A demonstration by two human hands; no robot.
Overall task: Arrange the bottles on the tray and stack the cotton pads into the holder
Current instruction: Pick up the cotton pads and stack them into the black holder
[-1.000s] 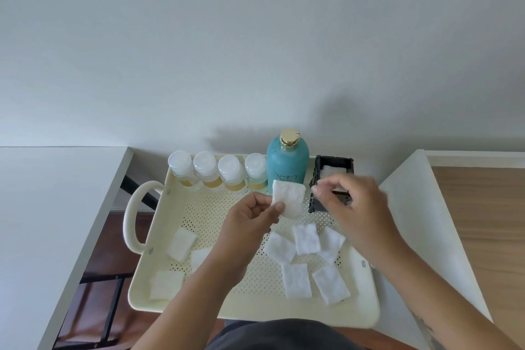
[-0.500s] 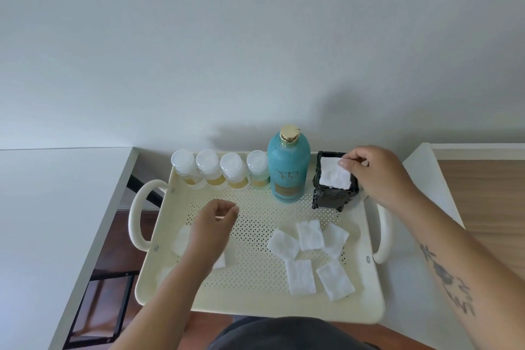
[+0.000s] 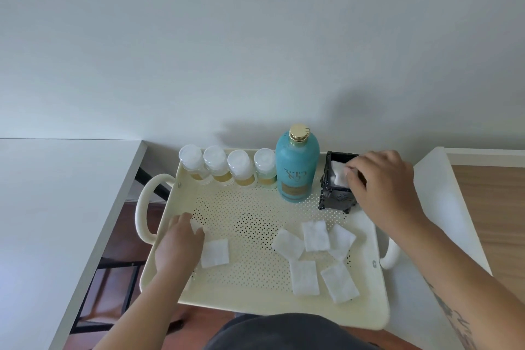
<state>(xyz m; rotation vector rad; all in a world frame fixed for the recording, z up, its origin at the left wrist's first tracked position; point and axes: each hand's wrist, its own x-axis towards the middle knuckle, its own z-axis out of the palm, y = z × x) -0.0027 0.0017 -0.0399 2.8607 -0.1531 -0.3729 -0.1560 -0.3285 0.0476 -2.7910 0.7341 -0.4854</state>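
Observation:
A cream perforated tray [image 3: 255, 307] carries several small white-capped bottles [image 3: 227, 167] in a row along its back edge. Beside them stands a tall teal bottle [image 3: 295, 173] with a gold cap. A black holder [image 3: 336, 196] stands at the back right. My right hand [image 3: 383, 185] has its fingertips on a white cotton pad [image 3: 338, 173] in the holder's open top. My left hand [image 3: 179, 241] is at the tray's left, fingers curled onto a cotton pad [image 3: 196, 226], with another pad [image 3: 215, 253] beside it. Several loose pads [image 3: 312, 236] lie right of centre.
A white table [image 3: 56, 207] borders the tray on the left, with a dark frame [image 3: 113, 278] under it. A white surface [image 3: 443, 207] and a wooden top [image 3: 497, 207] lie to the right. A plain wall rises right behind the tray.
My right hand took the pad from my left hand, carried it to the holder and lowered it in. My left hand dropped to the tray's left and reached a pad there.

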